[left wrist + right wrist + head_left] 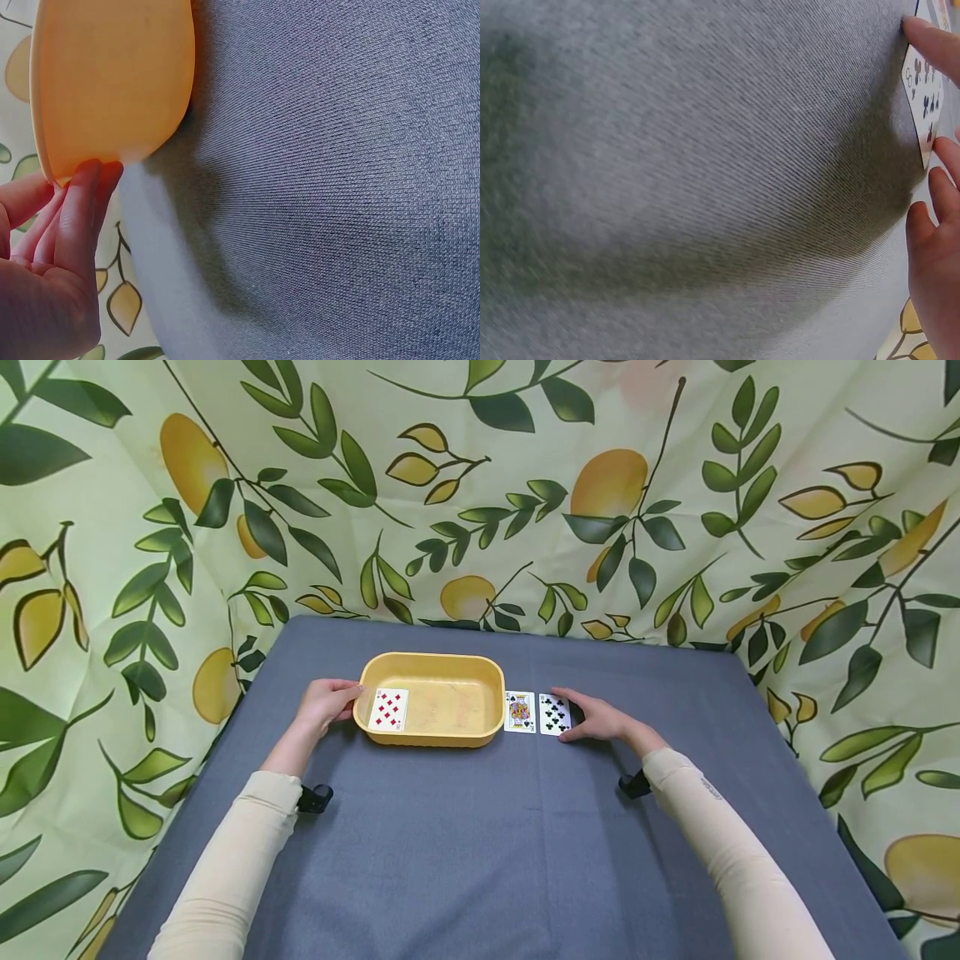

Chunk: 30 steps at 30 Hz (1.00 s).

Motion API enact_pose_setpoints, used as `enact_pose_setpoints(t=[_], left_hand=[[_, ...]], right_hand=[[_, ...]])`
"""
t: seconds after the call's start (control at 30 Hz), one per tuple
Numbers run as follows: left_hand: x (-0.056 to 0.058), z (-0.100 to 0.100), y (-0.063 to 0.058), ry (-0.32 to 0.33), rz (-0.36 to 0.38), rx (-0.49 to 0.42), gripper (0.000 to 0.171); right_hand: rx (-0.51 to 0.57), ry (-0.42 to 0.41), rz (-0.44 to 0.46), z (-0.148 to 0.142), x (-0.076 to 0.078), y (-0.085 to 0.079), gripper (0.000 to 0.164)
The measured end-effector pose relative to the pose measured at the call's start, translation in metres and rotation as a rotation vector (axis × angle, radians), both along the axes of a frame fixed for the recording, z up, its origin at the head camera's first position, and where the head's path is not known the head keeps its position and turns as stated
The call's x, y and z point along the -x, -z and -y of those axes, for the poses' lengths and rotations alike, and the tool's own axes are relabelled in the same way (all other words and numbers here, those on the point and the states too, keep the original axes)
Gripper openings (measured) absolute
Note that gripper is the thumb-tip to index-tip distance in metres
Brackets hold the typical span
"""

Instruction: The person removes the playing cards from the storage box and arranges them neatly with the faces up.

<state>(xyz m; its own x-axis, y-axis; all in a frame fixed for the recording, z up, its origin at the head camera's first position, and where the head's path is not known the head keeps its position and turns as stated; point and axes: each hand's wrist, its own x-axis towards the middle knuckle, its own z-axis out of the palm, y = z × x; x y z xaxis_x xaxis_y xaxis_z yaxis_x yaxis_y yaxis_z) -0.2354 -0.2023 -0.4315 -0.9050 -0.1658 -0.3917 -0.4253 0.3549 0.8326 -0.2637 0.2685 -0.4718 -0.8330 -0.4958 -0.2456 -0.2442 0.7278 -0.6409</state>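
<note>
My left hand point(330, 702) pinches the left end of a yellow plastic tray point(450, 739), thumb at the rim and fingers under it. The left wrist view shows the fingertips against the outer wall of the tray. Inside the tray, at its left, a red diamonds playing card point(388, 710) lies face up. My right hand point(596, 717) is at a clubs playing card point(553, 715), with the thumb at its near edge and a finger at its far edge. Between that card and the tray lies a king card point(520, 712), face up, close to the tray's right wall.
A blue-grey cloth covers the table point(442, 843). Behind it and along both sides hangs a leaf-and-fruit patterned curtain point(525, 468). Each wrist wears a black strap, the left strap point(314, 798) and the right strap point(634, 785) both close over the cloth.
</note>
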Motion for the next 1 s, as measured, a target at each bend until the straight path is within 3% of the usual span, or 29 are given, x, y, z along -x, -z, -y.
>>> enact_pose_setpoints(t=[0.27, 0.5, 0.7, 1.0], left_hand=[[0.001, -0.001, 0.001, -0.004, 0.0, -0.004, 0.041], [0.001, 0.0, 0.001, 0.001, -0.009, -0.019, 0.042], [0.002, 0.001, 0.001, 0.007, -0.028, -0.04, 0.041], [0.003, 0.001, -0.001, 0.025, -0.016, -0.021, 0.042]], right_hand=[[0.084, 0.037, -0.074, 0.0, -0.006, 0.002, 0.087], [0.356, 0.134, -0.07, 0.003, -0.009, -0.004, 0.082], [0.551, 0.201, -0.027, 0.016, -0.018, -0.031, 0.077], [0.586, 0.17, -0.013, 0.043, -0.022, -0.058, 0.078]])
